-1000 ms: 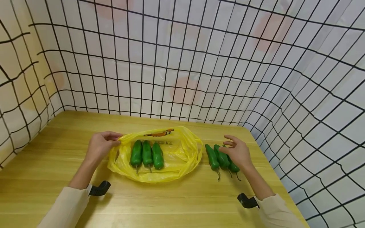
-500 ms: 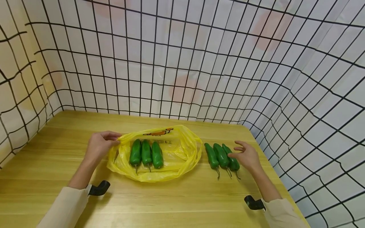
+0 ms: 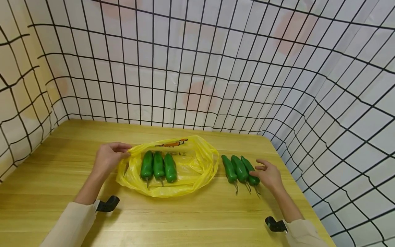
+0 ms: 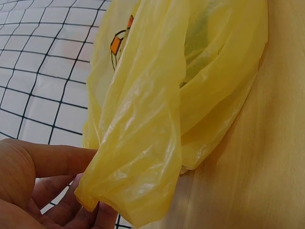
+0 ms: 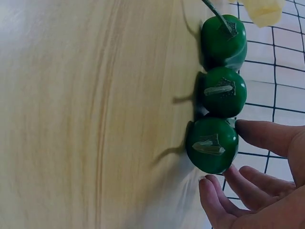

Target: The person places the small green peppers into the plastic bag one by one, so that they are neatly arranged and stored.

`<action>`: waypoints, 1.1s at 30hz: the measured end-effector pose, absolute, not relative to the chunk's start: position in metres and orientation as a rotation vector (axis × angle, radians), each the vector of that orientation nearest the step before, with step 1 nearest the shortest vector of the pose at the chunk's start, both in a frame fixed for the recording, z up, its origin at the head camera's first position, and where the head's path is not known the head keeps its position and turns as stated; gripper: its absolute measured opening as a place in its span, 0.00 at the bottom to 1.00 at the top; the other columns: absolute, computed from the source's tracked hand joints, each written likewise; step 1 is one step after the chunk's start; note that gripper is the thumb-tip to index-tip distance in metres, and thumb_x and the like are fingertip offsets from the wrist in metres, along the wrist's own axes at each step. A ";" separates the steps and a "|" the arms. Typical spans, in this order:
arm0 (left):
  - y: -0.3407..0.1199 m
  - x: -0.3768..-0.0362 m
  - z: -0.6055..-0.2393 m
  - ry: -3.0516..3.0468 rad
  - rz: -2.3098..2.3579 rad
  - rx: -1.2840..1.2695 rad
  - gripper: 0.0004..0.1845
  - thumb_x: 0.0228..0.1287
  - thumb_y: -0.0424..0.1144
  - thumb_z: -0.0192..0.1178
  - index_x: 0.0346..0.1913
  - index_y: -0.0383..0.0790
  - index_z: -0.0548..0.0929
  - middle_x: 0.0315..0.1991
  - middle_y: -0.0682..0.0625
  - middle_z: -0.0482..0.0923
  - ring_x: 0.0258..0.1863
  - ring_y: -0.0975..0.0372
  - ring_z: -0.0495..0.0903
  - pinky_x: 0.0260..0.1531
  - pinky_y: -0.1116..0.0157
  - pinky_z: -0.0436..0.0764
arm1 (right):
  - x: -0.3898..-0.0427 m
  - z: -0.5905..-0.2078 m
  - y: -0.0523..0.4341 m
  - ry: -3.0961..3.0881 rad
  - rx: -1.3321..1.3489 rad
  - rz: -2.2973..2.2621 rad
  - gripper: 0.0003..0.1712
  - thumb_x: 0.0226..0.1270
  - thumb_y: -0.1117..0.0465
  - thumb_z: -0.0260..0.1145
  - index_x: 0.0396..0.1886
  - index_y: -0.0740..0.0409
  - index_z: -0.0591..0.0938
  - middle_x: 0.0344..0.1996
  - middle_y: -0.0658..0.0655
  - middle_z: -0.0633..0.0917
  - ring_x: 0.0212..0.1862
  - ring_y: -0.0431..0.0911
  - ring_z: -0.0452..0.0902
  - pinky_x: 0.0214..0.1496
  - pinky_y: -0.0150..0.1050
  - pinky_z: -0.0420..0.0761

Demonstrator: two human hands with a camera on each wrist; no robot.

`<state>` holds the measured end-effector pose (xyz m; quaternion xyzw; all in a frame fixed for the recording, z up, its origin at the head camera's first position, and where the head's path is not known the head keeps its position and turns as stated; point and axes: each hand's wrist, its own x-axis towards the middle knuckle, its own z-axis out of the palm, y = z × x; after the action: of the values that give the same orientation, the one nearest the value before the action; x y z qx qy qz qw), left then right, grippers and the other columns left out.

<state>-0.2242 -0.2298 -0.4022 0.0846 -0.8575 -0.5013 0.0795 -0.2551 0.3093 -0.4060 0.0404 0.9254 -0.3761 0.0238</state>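
One green chili pepper point(image 5: 212, 150), the rightmost, lies on the wooden table point(image 3: 185, 219) between the thumb and curled fingers of the right hand point(image 3: 267, 174), which grips it. Two neighbouring peppers point(image 3: 229, 170) lie just left of it, stems toward the person. The left hand point(image 3: 108, 156) pinches the left rim of a yellow plastic bag point(image 3: 191, 171), its mouth spread wide. Three bagged peppers point(image 3: 158, 166) lie inside, side by side. Beyond stands a black wire grid point(image 3: 153, 43).
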 end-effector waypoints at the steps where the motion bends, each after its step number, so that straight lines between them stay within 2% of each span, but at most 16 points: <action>1: -0.230 -0.224 -0.403 -2.565 -1.499 0.254 0.14 0.67 0.31 0.64 0.54 0.32 0.86 0.44 0.40 0.85 0.40 0.56 0.81 0.31 0.73 0.80 | -0.255 -0.407 0.310 2.866 0.122 -1.159 0.42 0.69 0.56 0.69 0.77 0.64 0.63 0.65 0.74 0.76 0.65 0.69 0.71 0.63 0.61 0.75; 10: -0.229 -0.225 -0.402 -2.566 -1.516 0.265 0.15 0.67 0.31 0.64 0.54 0.33 0.86 0.45 0.40 0.85 0.40 0.57 0.80 0.32 0.74 0.79 | -0.255 -0.407 0.310 2.839 0.099 -1.139 0.42 0.69 0.58 0.69 0.77 0.67 0.63 0.63 0.74 0.77 0.64 0.69 0.73 0.60 0.59 0.78; 21: -0.228 -0.225 -0.403 -2.571 -1.493 0.255 0.14 0.67 0.31 0.64 0.53 0.33 0.86 0.45 0.40 0.86 0.39 0.59 0.81 0.32 0.73 0.79 | -0.253 -0.410 0.309 2.854 0.167 -1.197 0.38 0.68 0.58 0.70 0.74 0.64 0.68 0.65 0.74 0.76 0.65 0.68 0.72 0.60 0.58 0.79; 28: -0.230 -0.225 -0.404 -2.573 -1.497 0.259 0.14 0.67 0.31 0.63 0.54 0.32 0.86 0.45 0.40 0.86 0.40 0.57 0.81 0.32 0.73 0.80 | -0.255 -0.405 0.309 2.918 0.215 -1.209 0.38 0.67 0.57 0.71 0.74 0.60 0.70 0.66 0.71 0.76 0.68 0.67 0.69 0.54 0.51 0.81; 33: -0.230 -0.226 -0.405 -2.574 -1.491 0.256 0.14 0.67 0.31 0.64 0.53 0.32 0.86 0.45 0.39 0.86 0.40 0.56 0.81 0.32 0.73 0.80 | -0.255 -0.398 0.308 2.949 0.232 -1.201 0.38 0.66 0.57 0.71 0.74 0.60 0.71 0.66 0.70 0.77 0.66 0.66 0.71 0.53 0.52 0.81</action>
<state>-0.2258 -0.2304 -0.4054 0.0854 -0.8595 -0.4980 0.0778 -0.2548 0.3079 -0.3980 0.0726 0.9233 -0.3762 -0.0254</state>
